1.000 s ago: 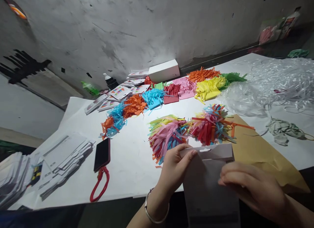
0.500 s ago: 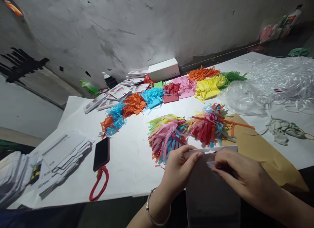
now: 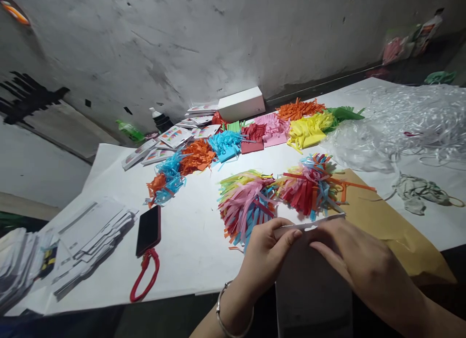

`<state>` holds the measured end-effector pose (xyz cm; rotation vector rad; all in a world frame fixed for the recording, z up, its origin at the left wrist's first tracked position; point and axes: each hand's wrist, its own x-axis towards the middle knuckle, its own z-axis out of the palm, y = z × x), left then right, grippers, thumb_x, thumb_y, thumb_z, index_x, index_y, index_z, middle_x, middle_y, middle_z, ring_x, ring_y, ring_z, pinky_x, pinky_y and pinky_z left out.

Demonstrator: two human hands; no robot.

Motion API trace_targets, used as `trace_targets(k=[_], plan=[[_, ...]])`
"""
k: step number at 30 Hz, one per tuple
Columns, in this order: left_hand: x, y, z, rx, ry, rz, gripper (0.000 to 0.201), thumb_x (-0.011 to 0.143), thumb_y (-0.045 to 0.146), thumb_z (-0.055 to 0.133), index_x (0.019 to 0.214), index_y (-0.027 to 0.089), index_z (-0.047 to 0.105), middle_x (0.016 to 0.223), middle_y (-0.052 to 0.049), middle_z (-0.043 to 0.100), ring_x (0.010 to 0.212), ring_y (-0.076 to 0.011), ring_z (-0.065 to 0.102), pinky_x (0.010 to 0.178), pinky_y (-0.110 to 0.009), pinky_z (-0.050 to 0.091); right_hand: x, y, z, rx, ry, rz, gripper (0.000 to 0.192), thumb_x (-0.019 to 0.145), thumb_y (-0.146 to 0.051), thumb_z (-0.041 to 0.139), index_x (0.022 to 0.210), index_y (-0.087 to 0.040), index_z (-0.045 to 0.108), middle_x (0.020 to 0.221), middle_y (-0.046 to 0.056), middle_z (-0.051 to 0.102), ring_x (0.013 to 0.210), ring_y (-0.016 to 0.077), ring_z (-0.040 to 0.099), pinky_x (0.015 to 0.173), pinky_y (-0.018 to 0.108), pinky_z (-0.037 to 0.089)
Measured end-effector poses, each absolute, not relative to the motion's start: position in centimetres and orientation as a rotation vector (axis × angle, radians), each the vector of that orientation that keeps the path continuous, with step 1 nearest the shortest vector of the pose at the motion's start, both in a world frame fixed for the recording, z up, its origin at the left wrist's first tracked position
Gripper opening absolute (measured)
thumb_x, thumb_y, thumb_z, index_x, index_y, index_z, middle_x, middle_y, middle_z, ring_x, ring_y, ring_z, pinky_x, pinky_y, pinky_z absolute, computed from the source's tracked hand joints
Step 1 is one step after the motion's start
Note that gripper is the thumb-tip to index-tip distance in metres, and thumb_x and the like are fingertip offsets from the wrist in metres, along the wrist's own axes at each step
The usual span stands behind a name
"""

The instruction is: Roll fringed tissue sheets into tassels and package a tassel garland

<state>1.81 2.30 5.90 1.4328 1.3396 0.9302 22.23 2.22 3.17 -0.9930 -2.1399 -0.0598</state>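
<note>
Between my hands stands a pale, flat cardboard box (image 3: 313, 289) with a hang hole along its top edge, upright at the front of the table. My left hand (image 3: 271, 253) pinches the left end of that top edge, thumb on the near face. My right hand (image 3: 358, 255) is closed on the right part of the edge, its thumb below the rim; its fingertips are partly hidden. Just beyond lie a multicoloured tissue-paper tassel bundle (image 3: 247, 202) and a second tassel bundle (image 3: 306, 185), the latter partly over a brown envelope (image 3: 393, 226).
Fringed paper pieces (image 3: 225, 143) in several colours line the back, near printed packs (image 3: 176, 136) and a white box (image 3: 242, 105). At left are a phone (image 3: 148, 231) with a red strap and stacked flat cartons (image 3: 92, 236). Clear plastic bags (image 3: 411, 124) heap at right.
My right hand has shifted slightly left and tilted along the box's top edge, its fingers now over the rim. The top edge looks narrower. My left hand keeps its hold.
</note>
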Motion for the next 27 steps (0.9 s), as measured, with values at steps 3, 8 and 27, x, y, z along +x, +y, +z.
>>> trace_targets(k=[3, 8, 27], plan=[[1.8, 2.2, 5.8, 1.413, 1.331, 0.938, 0.026, 0.089, 0.042, 0.068, 0.083, 0.017, 0.073, 0.075, -0.003, 0.073, 0.069, -0.0164, 0.059, 0.061, -0.023, 0.040, 22.8, 3.0, 3.0, -1.116, -2.088, -0.233, 0.040, 0.102, -0.042, 0.058, 0.128, -0.013, 0.056, 0.112, 0.017, 0.066, 0.103, 0.0338, 0.063, 0.088, 0.048, 0.046], [1.8, 1.9, 5.7, 1.470, 1.278, 0.905, 0.027, 0.091, 0.043, 0.067, 0.084, 0.018, 0.074, 0.077, -0.003, 0.072, 0.072, -0.0167, 0.059, 0.064, -0.024, 0.041, 23.3, 4.4, 3.4, -0.997, -2.144, 0.289, 0.030, 0.099, -0.051, 0.060, 0.100, -0.021, 0.066, 0.092, 0.007, 0.070, 0.087, 0.0252, 0.063, 0.077, 0.040, 0.048], [1.6, 2.2, 5.5, 1.310, 1.286, 0.934, 0.034, 0.084, 0.050, 0.073, 0.079, 0.016, 0.073, 0.067, -0.001, 0.063, 0.063, -0.0141, 0.049, 0.056, -0.023, 0.035, 24.8, 4.4, 3.7, -1.024, -2.168, 0.695, 0.042, 0.091, -0.016, 0.063, 0.129, -0.031, 0.060, 0.114, 0.004, 0.069, 0.108, 0.0239, 0.063, 0.090, 0.039, 0.051]])
